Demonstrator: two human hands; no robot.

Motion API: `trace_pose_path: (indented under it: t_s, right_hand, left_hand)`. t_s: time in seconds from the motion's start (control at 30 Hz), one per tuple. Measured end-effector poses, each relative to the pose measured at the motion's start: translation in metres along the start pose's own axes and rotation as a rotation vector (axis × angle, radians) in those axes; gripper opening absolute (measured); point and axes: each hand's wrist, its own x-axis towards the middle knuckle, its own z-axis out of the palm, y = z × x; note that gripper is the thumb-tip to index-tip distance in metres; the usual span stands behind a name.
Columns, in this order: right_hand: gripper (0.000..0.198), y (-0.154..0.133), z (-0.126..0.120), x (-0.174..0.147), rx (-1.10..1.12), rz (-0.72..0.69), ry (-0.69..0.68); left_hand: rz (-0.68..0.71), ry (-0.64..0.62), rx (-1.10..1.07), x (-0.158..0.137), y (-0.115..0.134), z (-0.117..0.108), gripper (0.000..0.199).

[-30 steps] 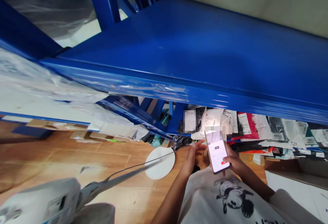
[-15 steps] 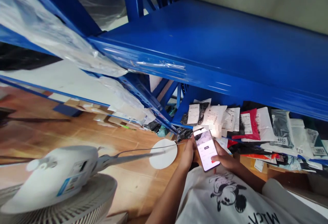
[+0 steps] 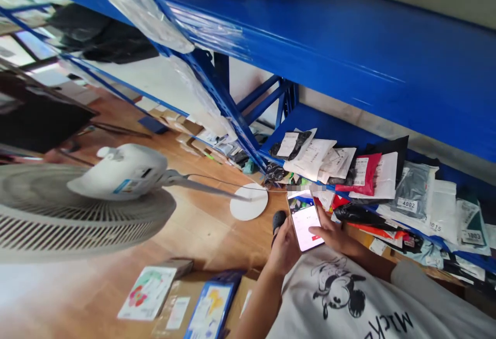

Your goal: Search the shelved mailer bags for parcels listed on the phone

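Note:
A lit smartphone (image 3: 304,222) is held upright in front of my body, between both hands. My left hand (image 3: 284,246) is closed around its left edge. My right hand (image 3: 329,231) grips the right edge, with the thumb over the lower part of the screen near a red button. The screen shows a small picture at the top and a mostly white page below; its text is too small to read. Just beyond the phone, parcels in plastic mailing bags lie on a blue shelf, among them a white parcel (image 3: 315,154) and a red parcel (image 3: 366,176).
A blue upper shelf (image 3: 310,24) crosses above the parcels. To the left stands a white fan (image 3: 127,173) on a round base (image 3: 250,202). Cardboard boxes (image 3: 170,303) sit on the floor at the lower left. A grey numbered parcel (image 3: 413,189) lies farther right.
My view has shifted, bringing the floor boxes and more of the fan into sight. Both hands still hold the phone, and the right thumb stays over the lower screen.

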Motion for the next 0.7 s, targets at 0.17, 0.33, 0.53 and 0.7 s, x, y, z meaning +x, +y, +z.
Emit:
trace_pose_path:
  t_s: [0.17, 0.33, 0.53, 0.7]
  right_hand:
    - [0.054, 0.015, -0.009, -0.010, -0.080, -0.071, -0.040]
    - [0.036, 0.029, -0.007, -0.008, -0.045, -0.063, 0.156]
    - [0.029, 0.022, 0.003, -0.013, 0.043, -0.019, 0.219]
    - [0.030, 0.010, 0.010, -0.012, 0.120, 0.008, 0.240]
  left_hand:
    - [-0.044, -0.107, 0.034, -0.023, -0.015, 0.007, 0.059]
    - [-0.037, -0.153, 0.076, -0.027, -0.019, 0.013, 0.065]
    - [0.031, 0.023, 0.211, -0.029, -0.025, 0.025, 0.074]
    - [0.057, 0.090, 0.273, -0.028, -0.028, 0.023, 0.077]
